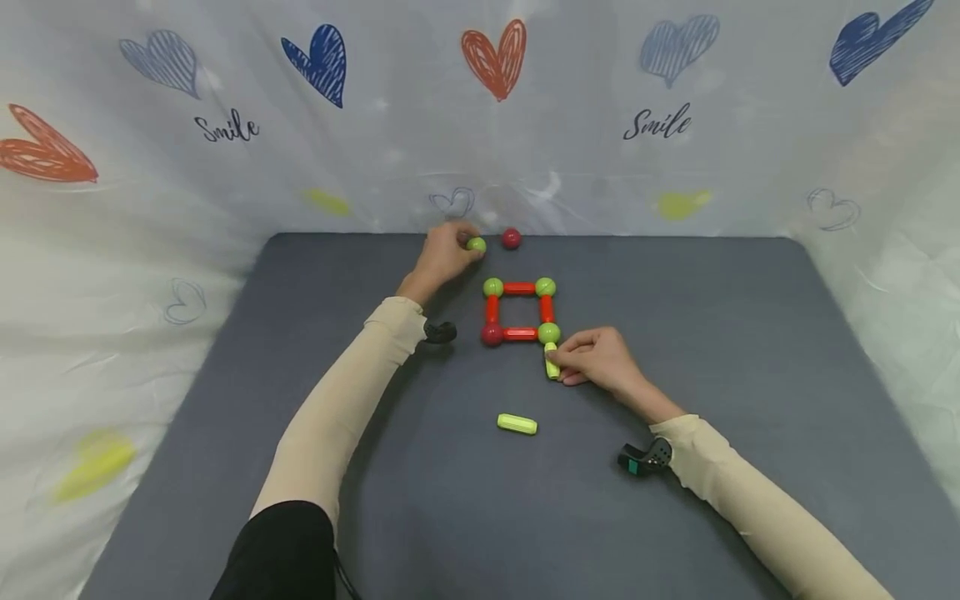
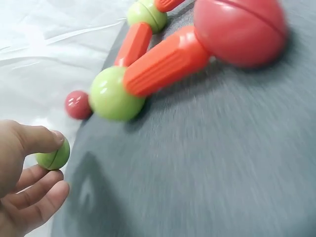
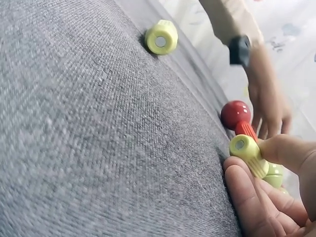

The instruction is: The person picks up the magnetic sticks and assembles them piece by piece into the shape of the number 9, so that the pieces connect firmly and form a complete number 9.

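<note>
My left hand (image 1: pixel 446 254) pinches a green ball (image 2: pixel 53 155) between thumb and fingers at the table's far edge. With thumb and fingertips my right hand (image 1: pixel 600 358) holds a yellow-green rod (image 1: pixel 552 360), whose far end meets the front right green ball (image 1: pixel 549 332) of a square. Red rods (image 1: pixel 519 288) form the square's sides. Green balls sit at three of its corners, and a red ball (image 1: pixel 492 335) at the front left one. In the right wrist view, the held rod shows a round metal disc in its end.
A loose red ball (image 1: pixel 511 238) lies at the table's back edge, right of my left hand. Nearer to me, another yellow-green rod (image 1: pixel 517 424) lies on the grey table (image 1: pixel 675 292). A white sheet printed with hearts (image 1: pixel 495 58) hangs behind.
</note>
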A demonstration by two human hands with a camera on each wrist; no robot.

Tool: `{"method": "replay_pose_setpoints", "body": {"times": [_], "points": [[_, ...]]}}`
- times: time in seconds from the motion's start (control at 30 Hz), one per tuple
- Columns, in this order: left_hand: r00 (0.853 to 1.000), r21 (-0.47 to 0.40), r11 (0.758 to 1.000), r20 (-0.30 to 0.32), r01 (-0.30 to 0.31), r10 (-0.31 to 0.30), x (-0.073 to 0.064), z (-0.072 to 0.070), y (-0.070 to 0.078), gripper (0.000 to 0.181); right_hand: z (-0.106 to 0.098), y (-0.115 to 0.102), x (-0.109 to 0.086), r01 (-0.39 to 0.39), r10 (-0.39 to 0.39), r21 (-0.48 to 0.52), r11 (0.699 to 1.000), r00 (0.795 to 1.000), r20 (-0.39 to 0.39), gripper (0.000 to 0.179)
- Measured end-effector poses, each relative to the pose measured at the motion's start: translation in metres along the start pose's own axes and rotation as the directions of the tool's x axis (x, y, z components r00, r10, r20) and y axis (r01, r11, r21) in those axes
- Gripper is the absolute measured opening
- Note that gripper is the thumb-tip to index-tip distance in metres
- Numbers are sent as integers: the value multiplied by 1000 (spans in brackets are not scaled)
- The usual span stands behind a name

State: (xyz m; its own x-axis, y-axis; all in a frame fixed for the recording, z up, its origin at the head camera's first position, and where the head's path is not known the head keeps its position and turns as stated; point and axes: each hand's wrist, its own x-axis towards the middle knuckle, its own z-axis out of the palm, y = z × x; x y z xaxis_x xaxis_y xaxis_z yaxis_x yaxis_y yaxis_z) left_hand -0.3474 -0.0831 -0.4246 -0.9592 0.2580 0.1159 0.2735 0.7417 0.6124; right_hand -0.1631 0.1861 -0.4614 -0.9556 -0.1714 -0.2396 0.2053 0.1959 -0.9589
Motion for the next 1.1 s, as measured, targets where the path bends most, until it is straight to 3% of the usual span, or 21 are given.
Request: {"method": "replay_pose_setpoints", "body": {"times": [0.23, 0.43, 0.6, 0.77, 0.93, 1.1], "points": [[999, -48, 999, -44, 7, -9, -46, -24, -21, 32, -3, -1, -2, 12, -12, -6, 1000, 1000, 25, 30], [998, -99, 994, -49, -42, 37, -97, -25, -19, 31, -4, -2, -2, -2, 2, -1, 1000, 1000, 22, 31], [993, -136, 984, -23, -116, 114, -132, -13, -3, 34, -3, -3, 4, -9, 9, 3, 1000, 1000, 10, 31], [987, -197, 969, 17, -152, 158, -156, 6, 16, 33, -2, -7, 11, -22, 22, -4, 1000, 1000, 8, 30], [963, -233, 945, 90, -229, 256, -170, 28, 38, 31, -4, -7, 18, -33, 33, -10, 999, 999, -4, 32], [937, -236, 929, 140, -284, 322, -175, 47, 55, 31, -2, -9, 21, -41, 41, -16, 999, 999, -3, 34]]}}
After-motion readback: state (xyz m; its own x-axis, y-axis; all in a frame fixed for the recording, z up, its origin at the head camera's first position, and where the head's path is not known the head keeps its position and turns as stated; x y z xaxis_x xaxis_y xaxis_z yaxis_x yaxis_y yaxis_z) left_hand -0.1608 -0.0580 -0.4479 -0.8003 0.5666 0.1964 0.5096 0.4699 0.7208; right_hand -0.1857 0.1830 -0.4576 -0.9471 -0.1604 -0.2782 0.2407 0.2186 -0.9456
